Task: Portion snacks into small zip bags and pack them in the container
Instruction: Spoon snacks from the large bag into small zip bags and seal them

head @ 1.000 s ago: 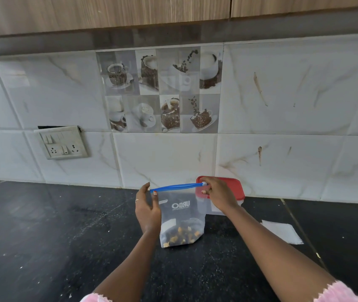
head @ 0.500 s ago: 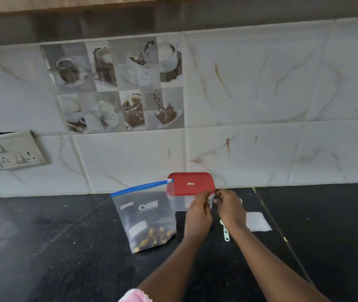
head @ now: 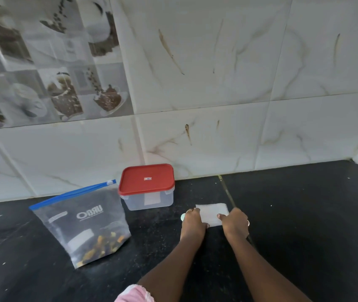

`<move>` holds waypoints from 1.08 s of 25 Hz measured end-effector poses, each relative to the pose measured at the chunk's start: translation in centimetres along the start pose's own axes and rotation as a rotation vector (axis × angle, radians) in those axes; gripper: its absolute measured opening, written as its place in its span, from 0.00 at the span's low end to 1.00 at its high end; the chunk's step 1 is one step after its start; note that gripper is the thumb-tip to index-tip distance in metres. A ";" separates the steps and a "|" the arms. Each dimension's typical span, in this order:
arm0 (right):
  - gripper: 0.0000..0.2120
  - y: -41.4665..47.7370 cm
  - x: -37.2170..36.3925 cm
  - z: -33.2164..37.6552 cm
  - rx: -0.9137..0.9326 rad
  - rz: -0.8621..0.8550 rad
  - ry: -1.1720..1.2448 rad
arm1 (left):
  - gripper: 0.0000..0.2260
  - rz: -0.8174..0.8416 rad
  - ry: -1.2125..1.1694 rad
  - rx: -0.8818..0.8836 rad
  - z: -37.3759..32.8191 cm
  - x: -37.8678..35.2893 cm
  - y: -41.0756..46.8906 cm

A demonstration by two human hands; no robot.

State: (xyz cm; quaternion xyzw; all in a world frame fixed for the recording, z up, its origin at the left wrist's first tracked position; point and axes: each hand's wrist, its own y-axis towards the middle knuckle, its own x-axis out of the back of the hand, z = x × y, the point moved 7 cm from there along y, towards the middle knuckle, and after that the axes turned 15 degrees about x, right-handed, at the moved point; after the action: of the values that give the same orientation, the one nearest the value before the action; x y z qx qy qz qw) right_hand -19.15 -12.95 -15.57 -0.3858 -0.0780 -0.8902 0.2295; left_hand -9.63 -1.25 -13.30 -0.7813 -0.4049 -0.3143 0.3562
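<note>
A large clear zip bag (head: 82,223) with a blue slider stands on the black counter (head: 304,225), with mixed snacks in its bottom. To its right sits a clear container with a red lid (head: 147,179), closed, against the wall. Further right lie small white zip bags (head: 211,212), flat on the counter. My left hand (head: 192,223) grips their left edge and my right hand (head: 235,224) grips their right edge. A pale round end of a scoop (head: 182,217) peeks out beside my left hand; the rest is hidden.
A marble-tiled wall (head: 217,83) with a coffee-picture tile (head: 49,62) rises right behind the counter. The wall turns a corner at the far right (head: 352,160). A seam in the counter (head: 228,192) runs past the small bags.
Both hands left the large snack bag, which now stands by itself, and moved right to the small white bags. The view swung right and down.
</note>
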 end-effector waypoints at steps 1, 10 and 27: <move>0.15 0.1 -0.1 -0.1 -0.015 -0.005 0.009 | 0.22 -0.008 0.014 0.002 0.1 -0.2 0.2; 0.09 0.9 1.5 -1.3 -0.132 -0.065 0.174 | 0.10 -0.013 0.100 0.055 1.0 -1.4 0.8; 0.09 -8.0 3.8 12.1 0.452 0.090 0.399 | 0.06 -0.051 -0.742 0.015 2.0 10.6 -5.7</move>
State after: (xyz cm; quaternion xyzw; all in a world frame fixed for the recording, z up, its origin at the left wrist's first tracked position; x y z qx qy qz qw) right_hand -17.28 -3.42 -4.23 -0.1454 -0.2101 -0.8975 0.3595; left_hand -9.07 7.06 -4.40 -0.8292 -0.5280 -0.0156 0.1829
